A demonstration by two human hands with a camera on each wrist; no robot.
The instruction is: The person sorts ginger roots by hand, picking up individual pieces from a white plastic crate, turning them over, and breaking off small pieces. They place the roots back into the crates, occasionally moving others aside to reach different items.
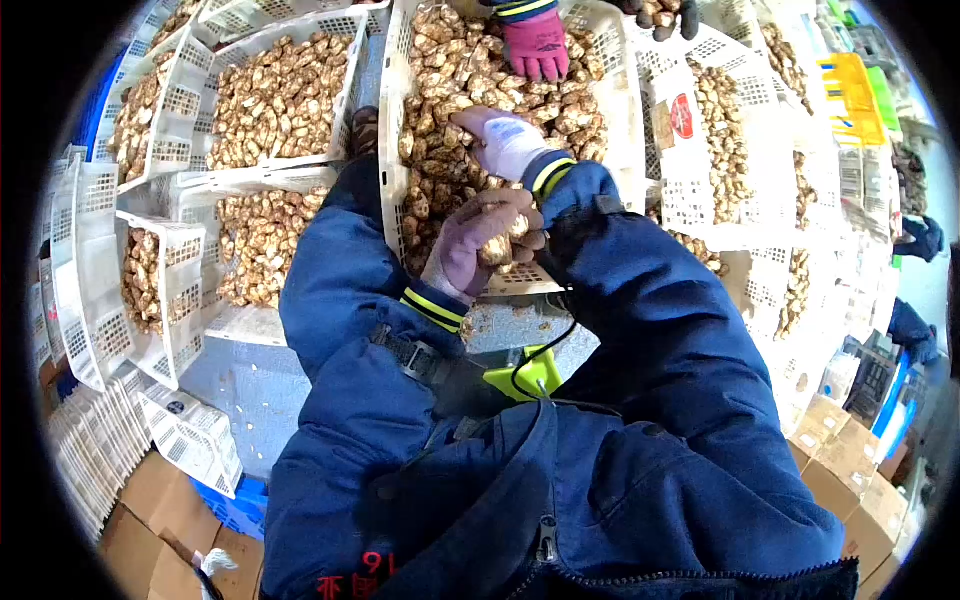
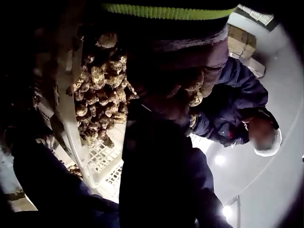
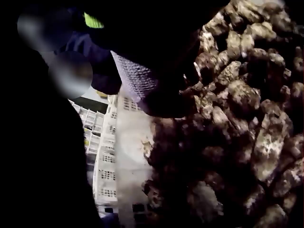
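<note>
Brown-and-cream, knobbly, mushroom-like pieces [image 1: 440,60] fill a white plastic crate [image 1: 622,110] in front of me. My left hand [image 1: 465,245], in a mauve-grey knit glove, grips pale mushroom-like pieces [image 1: 495,252] above the crate's near edge; how many is hidden by the fingers. My right hand [image 1: 508,145], in a pale lilac glove, reaches down onto the pile just beyond the left, its fingertips among the pieces. In the right wrist view, that hand is mostly in shadow over more pieces [image 3: 244,95].
Another person's maroon-gloved hand [image 1: 537,45] rests on the pile's far end, near a dark-gloved hand [image 1: 688,18]. Filled white crates [image 1: 345,75] stand at left and right. A yellow-green object [image 1: 525,375] lies below my hands; cardboard boxes [image 1: 845,460] stand at the right.
</note>
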